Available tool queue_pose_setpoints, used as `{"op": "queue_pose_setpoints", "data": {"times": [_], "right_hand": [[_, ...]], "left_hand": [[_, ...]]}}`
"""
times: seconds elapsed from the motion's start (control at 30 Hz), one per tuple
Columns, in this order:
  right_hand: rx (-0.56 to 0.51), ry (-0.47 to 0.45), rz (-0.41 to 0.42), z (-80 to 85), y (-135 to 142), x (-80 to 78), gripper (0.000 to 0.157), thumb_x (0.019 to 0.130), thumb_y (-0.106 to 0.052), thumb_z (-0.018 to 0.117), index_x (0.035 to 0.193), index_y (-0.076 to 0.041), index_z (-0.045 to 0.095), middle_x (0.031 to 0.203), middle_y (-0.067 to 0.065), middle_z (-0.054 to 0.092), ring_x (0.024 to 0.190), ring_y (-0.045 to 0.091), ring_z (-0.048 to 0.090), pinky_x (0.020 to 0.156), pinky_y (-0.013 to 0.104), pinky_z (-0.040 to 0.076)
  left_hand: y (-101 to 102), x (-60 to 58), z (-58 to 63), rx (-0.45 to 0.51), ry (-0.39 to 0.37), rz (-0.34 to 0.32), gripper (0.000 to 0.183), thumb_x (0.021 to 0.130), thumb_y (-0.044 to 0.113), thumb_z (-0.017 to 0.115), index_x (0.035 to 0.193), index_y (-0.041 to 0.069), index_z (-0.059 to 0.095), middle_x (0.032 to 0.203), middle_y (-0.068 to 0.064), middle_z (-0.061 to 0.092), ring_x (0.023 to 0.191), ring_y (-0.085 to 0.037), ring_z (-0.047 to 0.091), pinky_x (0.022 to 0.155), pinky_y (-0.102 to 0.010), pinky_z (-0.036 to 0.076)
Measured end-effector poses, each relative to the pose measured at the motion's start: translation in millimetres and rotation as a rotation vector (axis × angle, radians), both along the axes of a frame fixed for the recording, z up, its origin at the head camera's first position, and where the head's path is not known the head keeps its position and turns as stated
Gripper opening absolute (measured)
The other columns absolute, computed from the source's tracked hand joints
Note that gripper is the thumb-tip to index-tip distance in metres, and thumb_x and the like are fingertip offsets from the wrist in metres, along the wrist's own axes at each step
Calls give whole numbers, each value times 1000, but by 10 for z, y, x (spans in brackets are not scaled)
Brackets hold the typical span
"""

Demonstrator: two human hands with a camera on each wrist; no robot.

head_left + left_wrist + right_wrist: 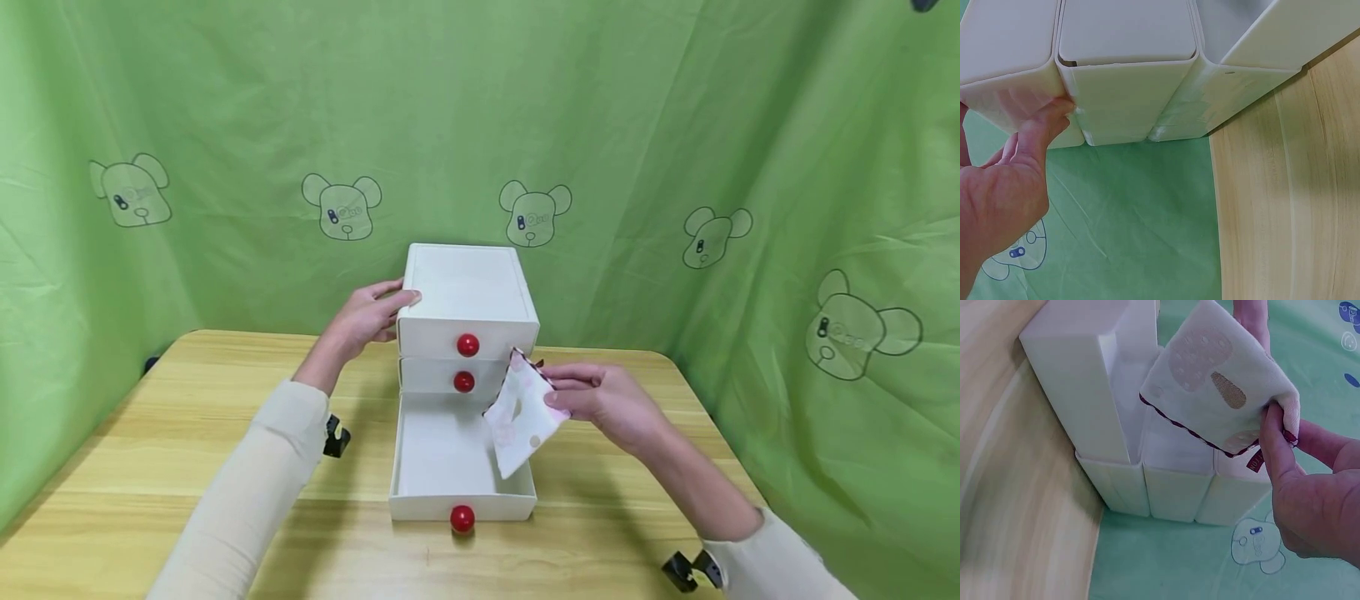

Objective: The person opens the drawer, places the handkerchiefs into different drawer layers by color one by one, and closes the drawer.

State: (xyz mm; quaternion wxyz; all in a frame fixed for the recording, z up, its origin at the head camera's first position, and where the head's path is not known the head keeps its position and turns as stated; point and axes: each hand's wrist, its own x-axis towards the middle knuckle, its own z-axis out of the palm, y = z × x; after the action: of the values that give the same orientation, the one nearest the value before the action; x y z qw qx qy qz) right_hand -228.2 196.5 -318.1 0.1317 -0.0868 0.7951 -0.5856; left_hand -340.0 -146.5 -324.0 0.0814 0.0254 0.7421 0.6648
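Observation:
A small white cabinet (465,283) with three drawers and red knobs stands on the table. Its bottom drawer (431,442) is pulled out; the upper two are closed. My left hand (366,315) holds the cabinet's upper left edge, thumb on the top and fingers against the side wall. In the left wrist view those fingers (1047,122) lie on the white side. My right hand (611,404) pinches a folded white cloth (517,417) with pastel prints and a dark red edge. One corner hangs down over the open drawer's right side. A small red tag (1255,461) sticks out of the cloth.
The cabinet stands on a light wooden table (225,392). Behind and beside it hangs a green curtain (450,108) printed with bear heads. The pulled-out drawer's front, with its red knob (462,519), juts toward me.

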Motion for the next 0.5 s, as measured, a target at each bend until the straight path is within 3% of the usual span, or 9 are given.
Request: {"op": "queue_pose_setpoints", "data": {"times": [0.5], "right_hand": [[-139, -63, 3, -231, -343, -11, 47, 81, -6, 72, 125, 1, 59, 120, 14, 63, 96, 20, 66, 85, 34, 56]], "left_hand": [[-4, -18, 4, 4, -17, -28, 75, 87, 42, 66, 150, 24, 28, 130, -10, 57, 113, -24, 58, 86, -33, 56]]}}
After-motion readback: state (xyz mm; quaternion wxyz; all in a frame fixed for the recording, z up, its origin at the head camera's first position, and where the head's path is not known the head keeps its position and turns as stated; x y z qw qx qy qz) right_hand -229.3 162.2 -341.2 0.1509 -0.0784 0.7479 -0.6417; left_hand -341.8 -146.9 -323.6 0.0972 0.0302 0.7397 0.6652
